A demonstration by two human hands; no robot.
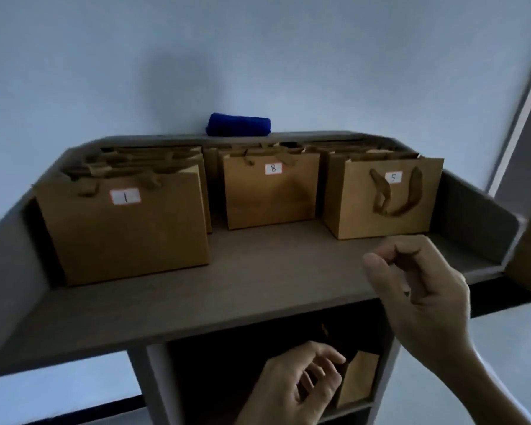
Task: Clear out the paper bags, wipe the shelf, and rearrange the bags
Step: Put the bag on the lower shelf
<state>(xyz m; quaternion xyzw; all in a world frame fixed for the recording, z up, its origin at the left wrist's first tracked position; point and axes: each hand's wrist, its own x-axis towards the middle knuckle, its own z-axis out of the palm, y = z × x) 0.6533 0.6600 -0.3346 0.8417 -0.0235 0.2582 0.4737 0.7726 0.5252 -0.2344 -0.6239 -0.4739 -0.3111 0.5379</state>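
Brown paper bags stand in three rows on the grey shelf top [258, 271]. The front bag at left is labelled 1 [126, 228], the middle one 8 [270, 197], the right one 5 [380, 197], with more bags behind each. A folded blue cloth [239, 124] lies on the back rim. My right hand [423, 289] hovers in front of bag 5, fingers loosely curled and holding nothing. My left hand [298, 384] is lower, at the dark compartment, fingers apart beside another paper bag [357, 381] there; I cannot tell if it touches it.
The shelf has raised side walls [472, 210] and a back rim against a pale wall. Below the top is a dark open compartment [242, 348]. A pale vertical frame [521, 96] runs up at far right.
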